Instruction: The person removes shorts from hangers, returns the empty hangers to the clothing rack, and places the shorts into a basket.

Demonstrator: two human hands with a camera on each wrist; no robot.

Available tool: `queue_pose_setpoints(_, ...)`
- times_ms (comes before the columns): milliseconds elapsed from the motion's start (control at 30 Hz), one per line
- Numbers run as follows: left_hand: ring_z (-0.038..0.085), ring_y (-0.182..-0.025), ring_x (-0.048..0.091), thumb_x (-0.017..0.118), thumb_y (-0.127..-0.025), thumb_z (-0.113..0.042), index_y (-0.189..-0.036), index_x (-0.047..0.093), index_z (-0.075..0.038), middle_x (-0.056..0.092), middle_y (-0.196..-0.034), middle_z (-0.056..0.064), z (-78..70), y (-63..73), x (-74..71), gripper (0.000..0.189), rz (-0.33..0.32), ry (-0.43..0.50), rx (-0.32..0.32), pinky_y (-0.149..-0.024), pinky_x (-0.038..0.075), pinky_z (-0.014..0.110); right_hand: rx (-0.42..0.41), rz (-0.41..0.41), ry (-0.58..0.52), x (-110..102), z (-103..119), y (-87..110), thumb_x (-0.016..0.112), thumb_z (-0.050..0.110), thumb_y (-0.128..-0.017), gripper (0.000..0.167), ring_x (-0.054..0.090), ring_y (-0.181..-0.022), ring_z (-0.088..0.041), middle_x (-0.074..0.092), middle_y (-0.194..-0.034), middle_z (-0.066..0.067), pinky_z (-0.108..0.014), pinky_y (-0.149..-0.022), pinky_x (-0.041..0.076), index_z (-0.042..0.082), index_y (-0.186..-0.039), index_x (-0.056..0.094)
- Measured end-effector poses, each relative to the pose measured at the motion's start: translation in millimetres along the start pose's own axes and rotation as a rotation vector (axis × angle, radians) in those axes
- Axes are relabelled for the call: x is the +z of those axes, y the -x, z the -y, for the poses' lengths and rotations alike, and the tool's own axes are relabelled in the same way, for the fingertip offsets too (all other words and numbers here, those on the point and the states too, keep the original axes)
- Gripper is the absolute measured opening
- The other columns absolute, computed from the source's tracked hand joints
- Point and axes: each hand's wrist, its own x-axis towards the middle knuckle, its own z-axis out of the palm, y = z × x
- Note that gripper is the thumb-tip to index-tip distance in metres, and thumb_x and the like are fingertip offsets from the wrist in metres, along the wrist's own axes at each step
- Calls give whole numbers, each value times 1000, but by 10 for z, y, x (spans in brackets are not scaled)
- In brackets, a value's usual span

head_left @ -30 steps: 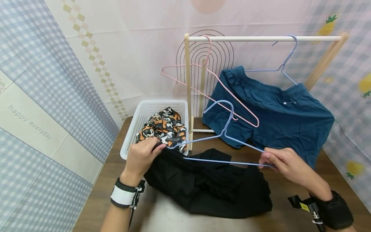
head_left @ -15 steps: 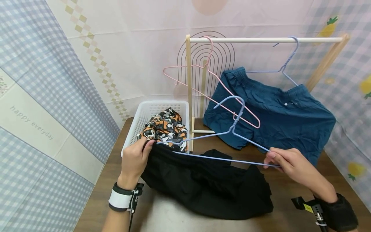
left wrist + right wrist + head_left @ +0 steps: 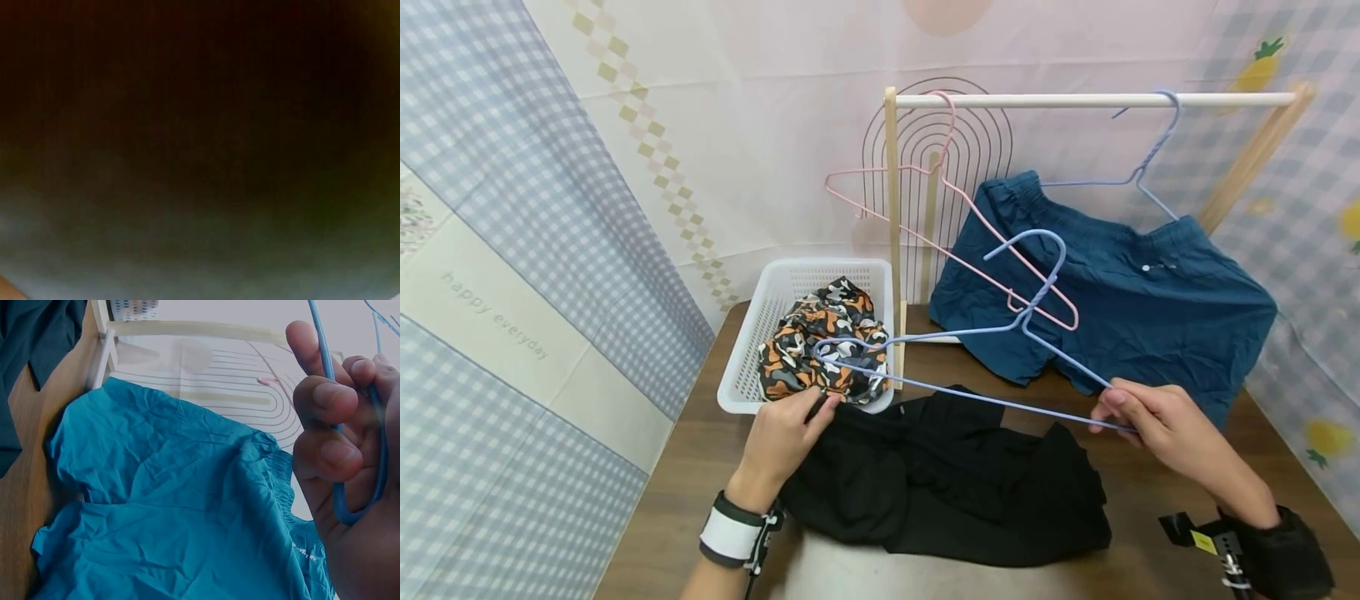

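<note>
My right hand (image 3: 1161,421) grips one end of a light blue wire hanger (image 3: 958,333), its fingers curled round the wire. In the right wrist view the hanger's end (image 3: 350,515) lies against my palm. The hanger's far end floats above a black garment (image 3: 955,483), overlapping the basket in the head view, and no cloth is on it. My left hand (image 3: 790,429) pinches the left edge of the black garment between thumb and fingers. The rest of that garment lies loosely bunched on the table. The left wrist view is dark and blurred.
A white basket (image 3: 745,367) with a camouflage-patterned garment (image 3: 827,321) stands behind my left hand. On the wooden rack (image 3: 1075,101) hang a pink hanger (image 3: 880,170) and another blue hanger (image 3: 1157,158) bearing blue shorts (image 3: 1120,292). Curtains enclose the wooden table (image 3: 688,467).
The hanger's left end has come out of the black garment's edge, and the hanger has shifted up and right. My left hand has moved left, then back right and lower, still pinching the cloth.
</note>
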Motion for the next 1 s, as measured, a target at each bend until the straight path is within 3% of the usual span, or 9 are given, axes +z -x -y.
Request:
queue_pose_setpoints(267, 10, -48, 40, 39, -116, -42, -77, 51, -13, 41, -60, -5, -13, 90, 73, 50, 55, 21, 54, -43, 35, 28, -6, 1, -29, 41, 0, -9, 48, -8, -108, 39, 47, -50, -2, 60, -71, 19, -15, -50, 38, 22, -95, 68)
queue_pose_setpoints(567, 11, -49, 49, 35, -115, -46, -78, 55, -14, 51, -60, -6, 8, 156, 123, 53, 194, -40, 64, -43, 36, 29, -18, -7, -23, 53, -23, -44, 48, -8, -108, 38, 46, -49, -2, 59, -71, 20, -14, -48, 37, 22, -95, 68)
queue_pose_setpoints(767, 18, -58, 55, 44, -113, -40, -89, 59, -9, 59, -73, 2, -1, 157, 114, 42, 174, -92, 3, -44, 42, 32, -1, -14, -6, 61, -45, -19, 48, -7, -108, 38, 45, -50, 0, 59, -71, 20, -15, -49, 37, 22, -94, 68)
queue_pose_setpoints(1000, 26, -83, 63, 68, -100, -27, -107, 69, -6, 66, -94, 7, -18, 171, 108, 22, 144, -83, -57, -62, 57, 39, -12, -21, -14, 67, -67, -31, 48, -8, -108, 39, 46, -51, 0, 64, -77, 20, -14, -50, 38, 22, -91, 65)
